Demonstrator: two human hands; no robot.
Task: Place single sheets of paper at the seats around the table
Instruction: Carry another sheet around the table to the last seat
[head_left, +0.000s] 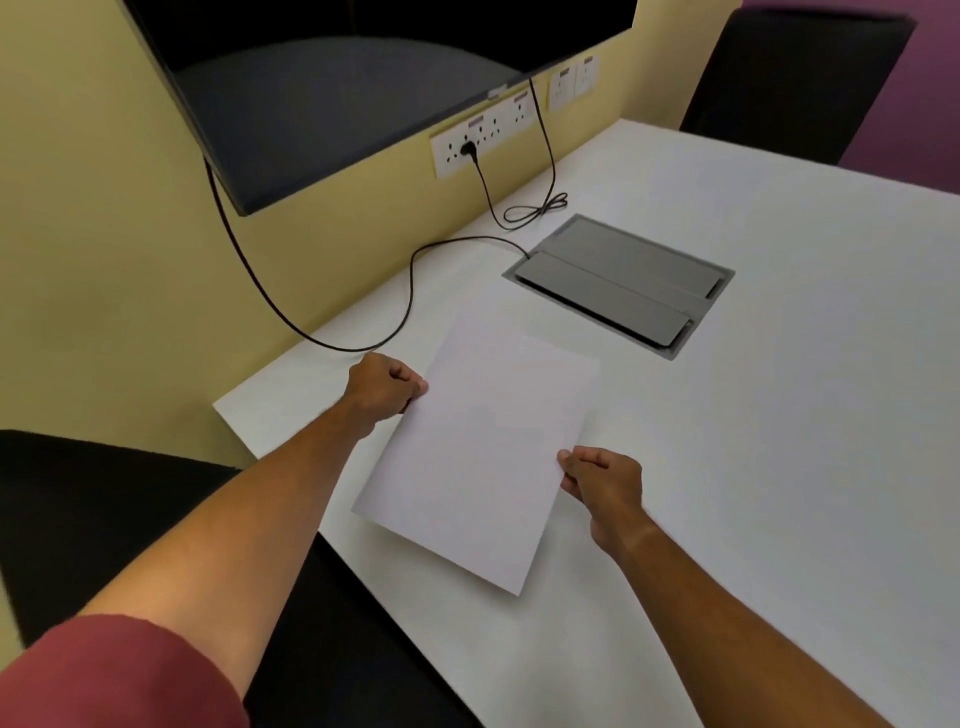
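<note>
No readable text; labels above wall sockets (483, 137) too blurred

Yellow wall (104, 234) (sockets), white table (779, 415).

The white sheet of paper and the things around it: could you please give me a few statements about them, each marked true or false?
1. Both hands grip the white sheet of paper: the left hand at its left edge, the right hand at its right edge. True.
2. A blue pen lies on the sheet. False; the sheet is bare.
3. The grey rectangular cable hatch is set into the white table beyond the sheet. True.
4. The black cable crosses the sheet. False; it runs clear of it, to the hatch.
</note>
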